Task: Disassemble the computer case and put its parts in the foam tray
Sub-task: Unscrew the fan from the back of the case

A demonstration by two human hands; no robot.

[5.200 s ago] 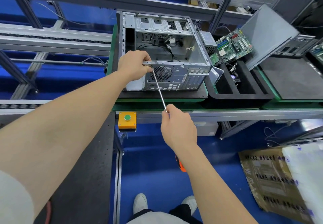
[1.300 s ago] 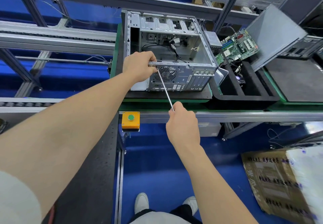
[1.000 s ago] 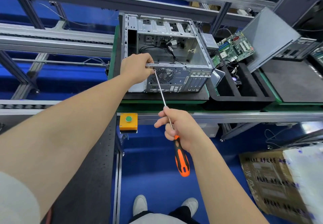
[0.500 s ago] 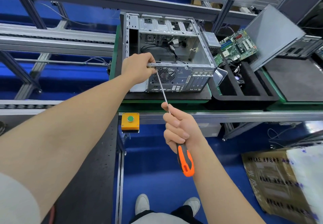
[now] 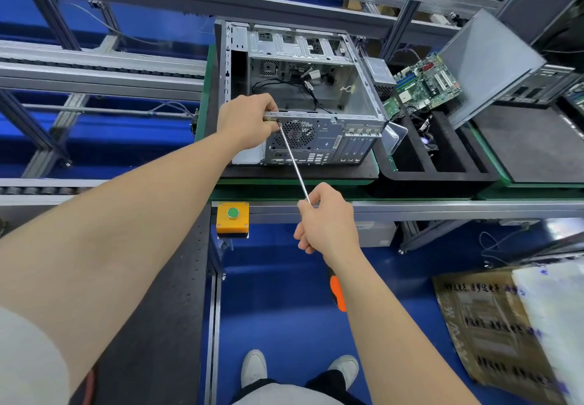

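Computer case (image 5: 316, 95): bare silver chassis, side open, cables inside; on black mat (image 5: 300, 173) beside foam tray (image 5: 436, 180).
Left hand (image 5: 245, 122): grips its upper rear rail.
Right hand (image 5: 325, 221): curled round screwdriver (image 5: 294, 163), tip at rail.

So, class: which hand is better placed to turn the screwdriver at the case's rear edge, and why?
Right. The right hand grips the screwdriver, its tip at the rear rim; the left hand holds the case there.

Blue floor (image 5: 278, 294); grey aluminium conveyor frames (image 5: 104, 69)
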